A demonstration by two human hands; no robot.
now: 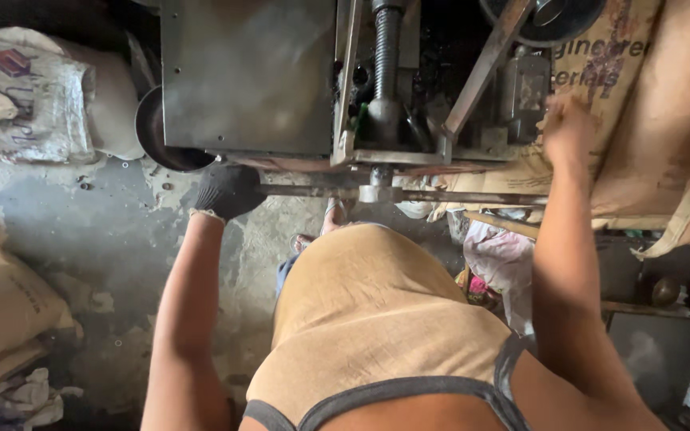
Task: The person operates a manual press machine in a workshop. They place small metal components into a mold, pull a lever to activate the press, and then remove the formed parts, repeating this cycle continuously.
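I look straight down at a hand screw press [377, 88] with a thick threaded spindle and a grey steel frame. A long horizontal steel bar [409, 194] crosses under the frame. My left hand [228, 190], in a dark knitted glove, is closed around the left end of that bar. My right hand [567, 132], bare and blurred, is raised over brown sacking [648, 104] at the right, close to a slanted metal strut [485, 68]; it holds nothing that I can see. My tan shirt and one sandalled foot [333, 217] show below the bar.
A dark round metal pan [157, 132] sits left of the press. White and tan sacks [33, 96] pile up along the left edge, over stained concrete floor [97, 239]. Crumpled white cloth [505, 259] and dark metal parts [648, 335] lie at the right.
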